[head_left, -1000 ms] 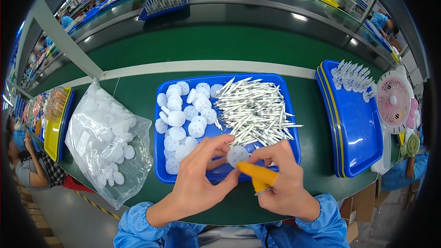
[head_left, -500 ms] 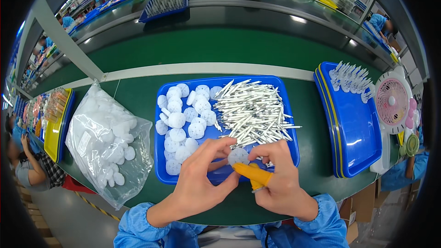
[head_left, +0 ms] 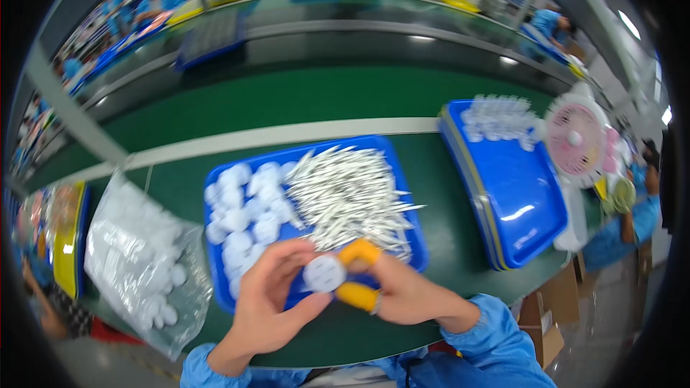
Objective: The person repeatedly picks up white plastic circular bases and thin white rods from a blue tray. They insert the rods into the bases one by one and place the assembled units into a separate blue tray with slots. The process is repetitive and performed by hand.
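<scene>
A round white plastic disc (head_left: 324,273) with small holes is held up over the near edge of a blue tray (head_left: 424,248). My left hand (head_left: 269,305) curls round its left side, fingertips and thumb at the rim. Yellow finger covers sit on the thumb and index finger of my right hand (head_left: 395,287), which pinch the disc's right side. Inside the tray, loose white discs (head_left: 241,205) lie on the left and a heap of thin white pen-like sticks with dark tips (head_left: 345,190) on the right. Motion blurs the picture, so the disc's details are unclear.
A clear plastic bag of white discs (head_left: 136,244) lies left of the tray. Stacked blue trays (head_left: 521,208) stand to the right, with upright clear parts (head_left: 499,118) on top. Beside them is a pink and white fan (head_left: 576,136). A conveyor belt (head_left: 302,93) runs behind.
The view has shifted, so the trays and fan appear further left. My right index finger and thumb have spread to opposite parts of the disc's edge, and the disc now faces up more fully.
</scene>
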`<state>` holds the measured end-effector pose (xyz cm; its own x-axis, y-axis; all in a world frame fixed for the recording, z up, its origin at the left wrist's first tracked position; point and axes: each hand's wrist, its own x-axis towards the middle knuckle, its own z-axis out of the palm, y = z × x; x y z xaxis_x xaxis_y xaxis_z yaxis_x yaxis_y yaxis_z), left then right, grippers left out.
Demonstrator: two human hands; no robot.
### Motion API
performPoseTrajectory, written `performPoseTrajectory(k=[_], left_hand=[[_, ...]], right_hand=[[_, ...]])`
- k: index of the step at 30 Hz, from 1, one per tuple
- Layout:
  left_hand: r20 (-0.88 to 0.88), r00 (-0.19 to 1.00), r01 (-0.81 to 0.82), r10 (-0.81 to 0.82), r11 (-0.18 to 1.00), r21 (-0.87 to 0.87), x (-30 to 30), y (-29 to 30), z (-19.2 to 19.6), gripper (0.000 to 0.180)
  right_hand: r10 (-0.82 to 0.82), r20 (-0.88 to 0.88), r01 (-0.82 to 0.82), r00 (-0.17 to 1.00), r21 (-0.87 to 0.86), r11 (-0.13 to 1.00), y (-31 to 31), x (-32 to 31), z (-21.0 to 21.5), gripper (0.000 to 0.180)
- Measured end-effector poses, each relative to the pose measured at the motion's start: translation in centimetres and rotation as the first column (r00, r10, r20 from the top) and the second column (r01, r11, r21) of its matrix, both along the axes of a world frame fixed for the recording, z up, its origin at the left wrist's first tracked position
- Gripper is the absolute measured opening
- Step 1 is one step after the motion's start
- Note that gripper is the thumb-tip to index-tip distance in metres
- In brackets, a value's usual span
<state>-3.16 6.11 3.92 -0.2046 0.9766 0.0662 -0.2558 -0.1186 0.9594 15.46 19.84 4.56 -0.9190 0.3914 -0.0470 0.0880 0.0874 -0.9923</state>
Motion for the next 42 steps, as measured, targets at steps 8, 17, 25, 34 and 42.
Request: performPoseTrajectory(k=[8, 17, 25, 34, 42], left_hand=[[-0.181, 0.982, -0.070, 0.052, 0.993, -0.094, 0.4, 0.5, 0.3, 0.070], [-0.337, 0.941, -0.055, 0.019, 0.994, -0.096, 1.0, 0.9, -0.2, 0.043], [-0.397, 0.917, -0.021, -0.029, 0.992, -0.120, 0.8, 1.3, -0.7, 0.041], [-0.458, 0.885, 0.022, -0.081, 0.991, -0.133, 0.7, 1.1, -0.6, 0.039], [-0.501, 0.856, 0.062, -0.129, 0.987, -0.148, 1.1, 1.3, -0.4, 0.035]], right_hand=[[-0.413, -0.046, 0.415, 0.910, 0.103, 0.904, 5.4, 6.0, 4.4, 0.026], [-0.890, -0.133, 0.757, 0.436, 0.589, 0.282, 20.9, 19.0, 4.1, 0.021], [-0.889, -0.157, 0.538, 0.430, 0.836, 0.113, 25.9, 19.7, 2.3, 0.027], [-0.892, -0.239, 0.433, 0.385, 0.900, -0.054, 23.6, 17.8, 4.0, 0.026], [-0.613, 0.150, 0.070, 0.776, 0.945, 0.319, 20.8, 12.1, 1.1, 0.045]])
